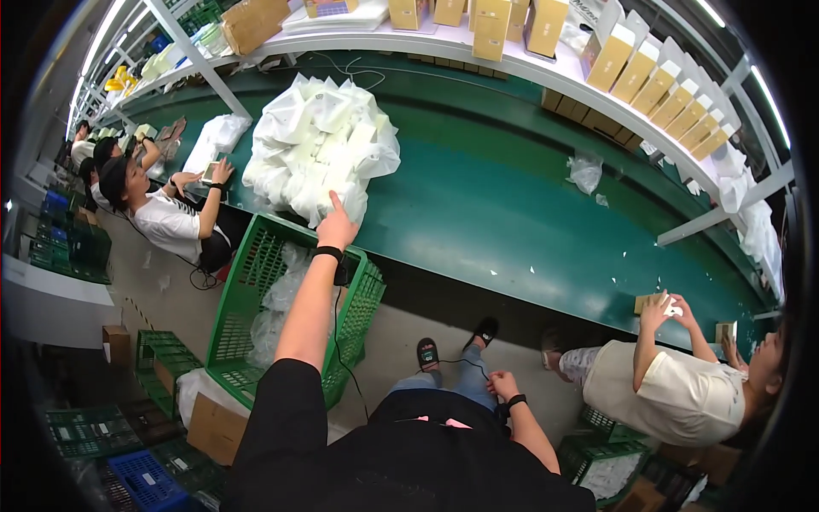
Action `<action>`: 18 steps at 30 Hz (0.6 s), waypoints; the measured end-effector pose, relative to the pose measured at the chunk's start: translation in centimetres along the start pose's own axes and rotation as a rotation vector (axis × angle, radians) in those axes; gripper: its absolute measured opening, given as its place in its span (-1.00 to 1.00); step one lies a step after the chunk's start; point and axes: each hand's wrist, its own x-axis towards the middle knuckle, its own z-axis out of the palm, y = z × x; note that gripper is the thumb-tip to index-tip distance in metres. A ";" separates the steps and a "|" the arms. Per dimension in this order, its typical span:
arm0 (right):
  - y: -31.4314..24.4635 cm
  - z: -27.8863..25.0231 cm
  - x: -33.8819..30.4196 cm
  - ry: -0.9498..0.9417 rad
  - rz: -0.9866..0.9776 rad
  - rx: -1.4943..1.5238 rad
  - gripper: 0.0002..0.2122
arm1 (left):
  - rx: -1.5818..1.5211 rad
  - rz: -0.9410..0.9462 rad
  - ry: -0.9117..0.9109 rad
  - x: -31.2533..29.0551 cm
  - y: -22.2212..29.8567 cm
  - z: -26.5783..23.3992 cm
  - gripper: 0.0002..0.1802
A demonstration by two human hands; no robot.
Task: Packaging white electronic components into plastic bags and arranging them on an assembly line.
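My left hand (339, 225) reaches out to the near edge of a big heap of white plastic-wrapped pieces (320, 141) on the green work surface. Its index finger is stretched out against the wrapping; the other fingers are partly hidden. A black band circles that wrist, and a thin black cord (338, 341) hangs down from it. Low by my hip, my right hand (502, 386) has its fingers closed on a thin black cord (467, 363). A black band is on that wrist too.
A green crate (223, 320) holding clear plastic bags stands under my left forearm. Co-workers sit along the left and at the right (674, 392), handling small boxes. The shelf (444, 38) above carries several tan boxes. Crumpled plastic (585, 173) lies on the green surface (478, 196).
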 end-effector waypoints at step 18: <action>-1.3 0.9 3.0 0.085 -0.108 -0.342 -0.76 | -0.105 0.115 0.004 2.1 -2.7 3.1 0.28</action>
